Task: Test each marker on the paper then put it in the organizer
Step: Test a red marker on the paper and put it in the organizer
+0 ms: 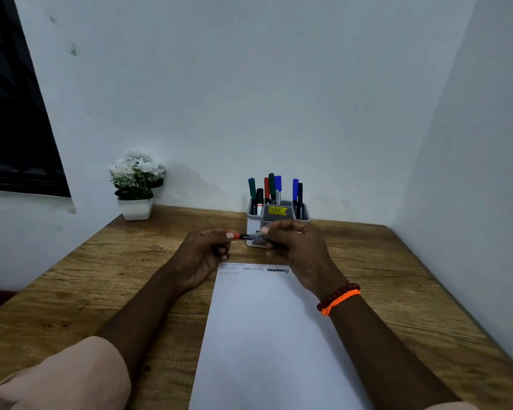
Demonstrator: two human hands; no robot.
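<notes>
Hovering level just in front of the organizer (pixel 279 216), the marker (pixel 251 236) is held at both ends: left hand (pixel 203 255) pinching its red cap, right hand (pixel 296 247) gripping the barrel, above the paper's (pixel 267 335) scribbled top edge.

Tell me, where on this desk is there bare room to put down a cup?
Bare wood lies left of the paper, between it and the flower pot, and right of it up to the side wall. It is crowded at the back middle, where both hands hold a marker before the organizer.
</notes>
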